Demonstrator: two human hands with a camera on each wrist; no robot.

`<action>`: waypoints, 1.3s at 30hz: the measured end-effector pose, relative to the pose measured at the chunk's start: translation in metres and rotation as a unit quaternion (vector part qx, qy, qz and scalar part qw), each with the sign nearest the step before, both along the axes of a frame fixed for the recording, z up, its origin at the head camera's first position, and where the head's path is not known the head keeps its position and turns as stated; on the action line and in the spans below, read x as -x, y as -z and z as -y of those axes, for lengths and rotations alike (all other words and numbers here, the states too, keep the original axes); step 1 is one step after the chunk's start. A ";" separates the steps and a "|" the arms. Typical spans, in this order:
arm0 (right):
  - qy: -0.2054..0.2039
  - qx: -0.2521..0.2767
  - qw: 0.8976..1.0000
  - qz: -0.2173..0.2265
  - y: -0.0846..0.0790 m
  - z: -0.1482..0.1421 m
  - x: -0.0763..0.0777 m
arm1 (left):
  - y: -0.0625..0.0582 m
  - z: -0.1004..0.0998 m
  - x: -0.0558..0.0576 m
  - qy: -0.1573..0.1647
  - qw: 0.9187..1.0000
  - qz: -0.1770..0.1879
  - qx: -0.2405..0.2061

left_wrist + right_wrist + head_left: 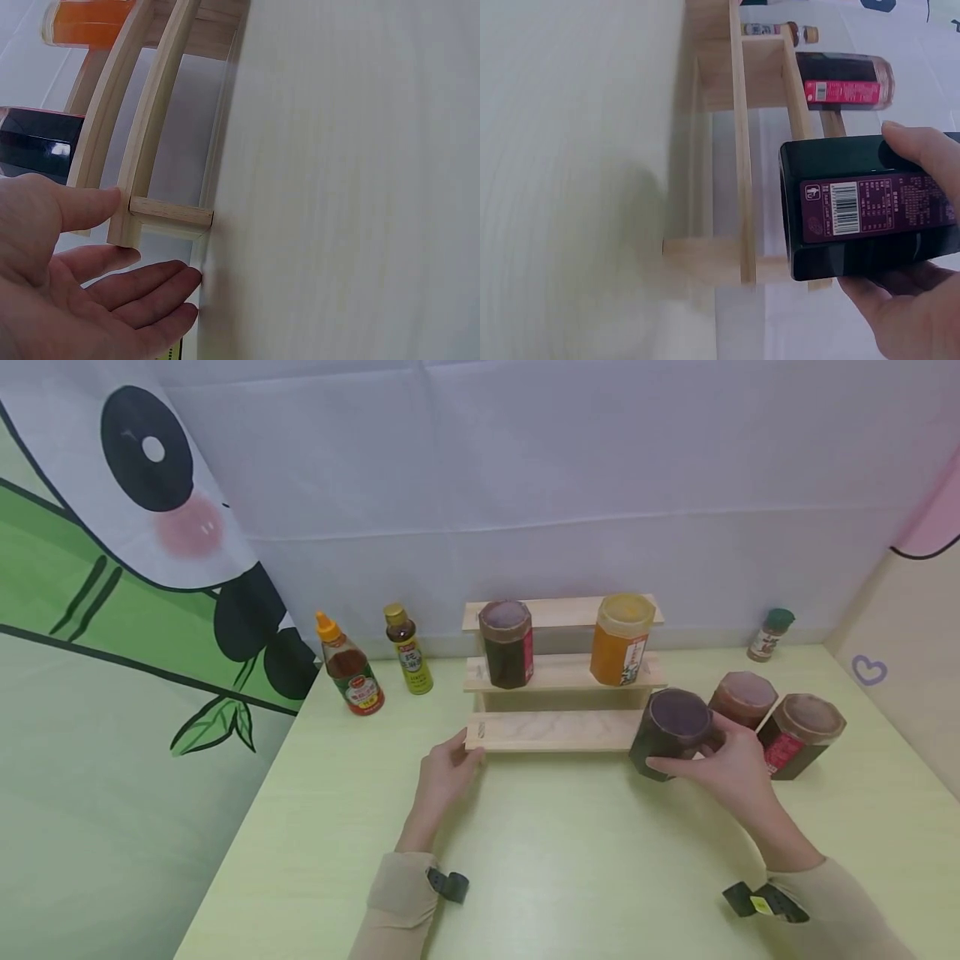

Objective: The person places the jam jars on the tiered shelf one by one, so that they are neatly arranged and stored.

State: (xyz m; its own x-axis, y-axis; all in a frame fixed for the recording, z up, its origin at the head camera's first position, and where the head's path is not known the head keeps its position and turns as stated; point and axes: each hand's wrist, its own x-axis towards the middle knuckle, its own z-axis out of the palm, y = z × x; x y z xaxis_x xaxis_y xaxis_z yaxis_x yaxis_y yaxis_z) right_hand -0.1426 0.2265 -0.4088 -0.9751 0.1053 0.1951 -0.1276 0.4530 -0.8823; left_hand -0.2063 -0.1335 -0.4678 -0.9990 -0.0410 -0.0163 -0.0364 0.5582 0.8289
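A three-tier wooden rack point(555, 732) stands at the back of the table. My left hand point(444, 777) pinches the left end of its lowest board between thumb and index finger, the other fingers loosely extended, as the left wrist view shows. My right hand point(723, 768) grips a dark jar point(663, 735) with a purple label point(866, 206), thumb on one side and fingers on the other. In the head view the jar is tilted at the right end of the lowest board. The middle board bears a dark jar with a red label point(507, 647) and an orange jar point(621, 643).
Right of the rack stand two more dark jars, one behind point(742, 697) and one in front point(798, 739). A small green-capped shaker point(771, 635) stands at the back right. On the left are a sauce bottle with an orange cap point(351, 668) and a yellow-capped bottle point(409, 652).
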 end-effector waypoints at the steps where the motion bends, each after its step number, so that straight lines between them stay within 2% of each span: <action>1: -0.005 0.005 1.000 -0.005 0.000 0.004 0.002 | 0.000 0.000 0.000 0.000 1.000 -0.001 0.001; 6: -0.031 0.032 0.999 -0.026 0.000 0.023 0.011 | 0.000 -0.001 -0.001 0.003 1.000 -0.004 0.000; 13: -0.051 0.065 0.996 -0.023 0.007 0.051 0.025 | 0.001 0.001 -0.001 -0.003 1.000 0.003 0.004; 19: -0.073 0.082 0.994 -0.022 0.011 0.072 0.036 | 0.002 0.002 0.000 0.010 1.000 -0.017 -0.001; 26: -0.086 0.108 0.990 -0.013 0.009 0.098 0.046 | 0.001 0.002 -0.001 0.014 1.000 -0.015 -0.008; 39: -0.094 0.117 0.989 -0.008 0.010 0.136 0.058 | 0.002 0.004 -0.001 0.024 0.999 -0.027 -0.003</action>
State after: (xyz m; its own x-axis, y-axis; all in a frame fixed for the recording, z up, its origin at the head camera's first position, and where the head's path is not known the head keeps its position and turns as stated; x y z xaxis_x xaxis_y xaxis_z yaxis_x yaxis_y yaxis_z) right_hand -0.2009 0.0905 -0.4187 -0.9787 -0.0330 0.2028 -0.2053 0.2045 -0.9571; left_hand -0.2052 -0.1373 -0.4703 -0.9992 0.0077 0.0385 0.0363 0.5536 0.8320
